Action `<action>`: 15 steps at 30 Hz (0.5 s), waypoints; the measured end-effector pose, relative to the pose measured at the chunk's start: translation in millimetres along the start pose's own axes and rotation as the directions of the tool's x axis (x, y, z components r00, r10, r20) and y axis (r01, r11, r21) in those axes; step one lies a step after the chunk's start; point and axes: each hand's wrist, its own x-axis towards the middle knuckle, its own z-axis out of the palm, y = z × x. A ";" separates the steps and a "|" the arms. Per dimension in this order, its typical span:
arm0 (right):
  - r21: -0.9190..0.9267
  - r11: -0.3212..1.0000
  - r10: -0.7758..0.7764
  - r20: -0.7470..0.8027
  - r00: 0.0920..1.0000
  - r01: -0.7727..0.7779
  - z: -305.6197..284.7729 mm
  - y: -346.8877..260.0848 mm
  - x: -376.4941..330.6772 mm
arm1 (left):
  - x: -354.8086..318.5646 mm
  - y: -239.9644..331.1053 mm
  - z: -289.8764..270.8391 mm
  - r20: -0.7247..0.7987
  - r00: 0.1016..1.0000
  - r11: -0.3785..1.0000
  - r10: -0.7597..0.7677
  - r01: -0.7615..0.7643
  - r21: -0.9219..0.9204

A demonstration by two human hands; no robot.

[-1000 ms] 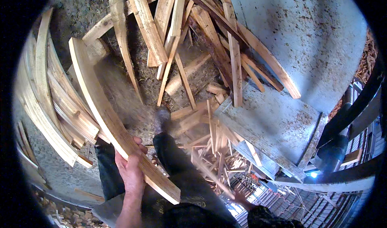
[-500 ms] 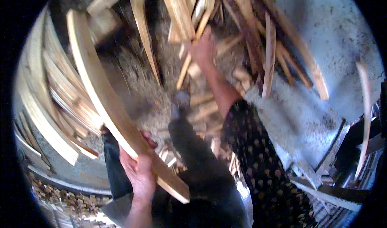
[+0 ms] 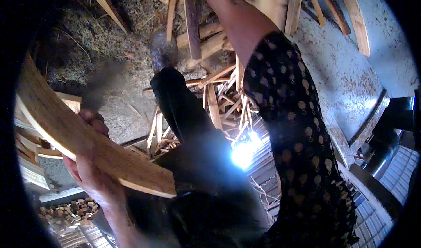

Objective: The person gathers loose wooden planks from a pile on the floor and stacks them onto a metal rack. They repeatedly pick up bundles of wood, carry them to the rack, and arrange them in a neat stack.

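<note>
My left hand (image 3: 94, 175) is closed around a long wooden board (image 3: 131, 167), with the thumb and fingers on opposite edges. The board slants from the left side down toward my lap, its cut end near the lower middle. My right forearm reaches up to the top edge, and the hand itself is cut off there, so its fingers are hidden. Below where that arm leaves the picture, narrow wooden strips (image 3: 191, 26) hang or stand near my boot (image 3: 163, 51).
Split wood pieces (image 3: 228, 103) lie heaped beyond my leg. More boards (image 3: 30, 169) rest at the left, over a pile of short offcuts (image 3: 70, 213). A pale, stained metal sheet (image 3: 351, 77) fills the right, with wooden strips (image 3: 357, 24) over it. Bright light glares at the middle.
The view has shifted, and my right hand has passed out at the top. The board in my left hand now lies flatter and farther left.
</note>
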 end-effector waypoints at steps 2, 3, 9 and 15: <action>0.048 0.996 0.078 0.033 0.996 -0.080 -11.2 -9.7 -57.4 | -1.1 2.3 2.7 0.047 0.998 0.997 0.030 -0.033 0.068; 0.586 0.811 -0.074 0.114 0.991 -0.007 -42.5 -4.2 -84.9 | -0.4 8.1 9.5 0.124 0.991 0.998 0.043 -0.049 0.049; -0.521 0.790 0.259 -0.193 0.946 -0.323 -45.8 -26.0 -314.5 | -8.3 18.2 -10.7 0.110 0.992 0.991 0.054 -0.066 0.112; -0.761 -0.238 0.623 -0.596 0.507 -0.604 -83.2 59.8 -745.0 | -11.9 7.2 -36.9 0.107 0.991 0.962 0.079 -0.104 0.251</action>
